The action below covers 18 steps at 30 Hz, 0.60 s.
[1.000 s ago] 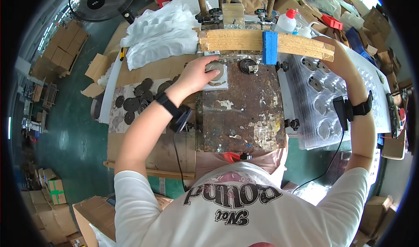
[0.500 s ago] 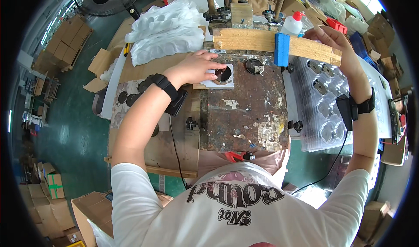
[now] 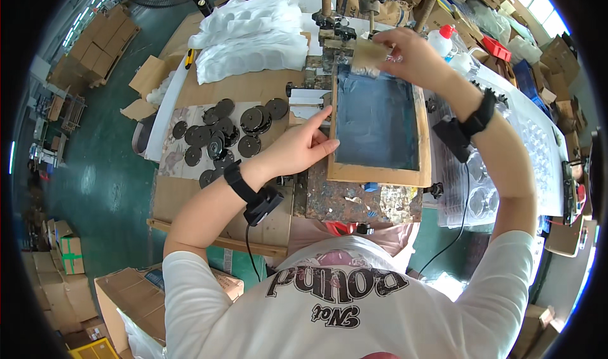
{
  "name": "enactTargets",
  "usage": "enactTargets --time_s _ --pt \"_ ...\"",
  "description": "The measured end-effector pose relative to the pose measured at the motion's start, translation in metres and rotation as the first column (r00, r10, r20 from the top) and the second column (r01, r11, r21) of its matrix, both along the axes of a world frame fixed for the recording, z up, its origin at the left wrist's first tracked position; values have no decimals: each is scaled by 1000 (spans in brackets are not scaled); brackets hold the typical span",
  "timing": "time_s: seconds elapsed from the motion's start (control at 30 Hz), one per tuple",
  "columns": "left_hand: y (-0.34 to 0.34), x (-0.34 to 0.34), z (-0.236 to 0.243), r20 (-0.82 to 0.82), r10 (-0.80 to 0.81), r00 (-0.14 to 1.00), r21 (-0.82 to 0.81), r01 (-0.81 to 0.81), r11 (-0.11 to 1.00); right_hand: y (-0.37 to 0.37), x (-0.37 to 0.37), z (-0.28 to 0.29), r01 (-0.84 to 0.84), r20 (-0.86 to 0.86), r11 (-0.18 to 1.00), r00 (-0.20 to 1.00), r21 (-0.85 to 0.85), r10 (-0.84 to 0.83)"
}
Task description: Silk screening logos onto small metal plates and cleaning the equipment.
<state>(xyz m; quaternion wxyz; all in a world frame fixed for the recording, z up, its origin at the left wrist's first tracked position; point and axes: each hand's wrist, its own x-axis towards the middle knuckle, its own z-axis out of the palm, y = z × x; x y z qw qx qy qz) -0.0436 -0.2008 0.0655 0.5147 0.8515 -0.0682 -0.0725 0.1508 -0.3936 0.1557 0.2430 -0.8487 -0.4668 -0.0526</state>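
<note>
A wooden-framed screen (image 3: 411, 178) lies flat on the worn, paint-stained base (image 3: 392, 207), with dark blue-grey mesh (image 3: 375, 128) inside. My left hand (image 3: 304, 143) has its index finger and thumb stretched toward the screen's left edge, touching or very near it, the other fingers curled and holding nothing visible. Beside that index finger is a white plate (image 3: 305, 97), partly hidden. My right hand (image 3: 408, 58) grips a yellowish flat scraper (image 3: 366, 56) over the screen's far end. Black round discs (image 3: 250, 145) lie in a loose pile left of my left hand.
White foam sheets (image 3: 247, 55) are stacked at back left, beside a yellow cutter (image 3: 189, 58). Clamps (image 3: 326, 22) and threaded posts stand behind the screen. Clear moulded trays (image 3: 481, 194) lie at right, a red-capped bottle (image 3: 440, 42) behind. Cardboard boxes (image 3: 101, 42) surround the bench.
The wooden frame has swung down flat over the base and plate. My left hand has left the plate's centre for the frame's edge; my right hand has moved leftward and now holds a scraper.
</note>
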Motion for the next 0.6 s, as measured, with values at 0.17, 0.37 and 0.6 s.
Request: enactTargets --time_s 0.17,0.37,0.6 --pt "-4 0 -8 16 -7 1000 70 6 998 7 -12 -14 -87 162 955 977 -284 137" --pt "-3 2 3 46 -32 998 90 28 996 -21 -65 -13 -252 17 954 966 -165 258" --pt "-4 7 6 44 -24 999 72 21 997 -15 -53 13 -202 -19 946 979 -251 204"
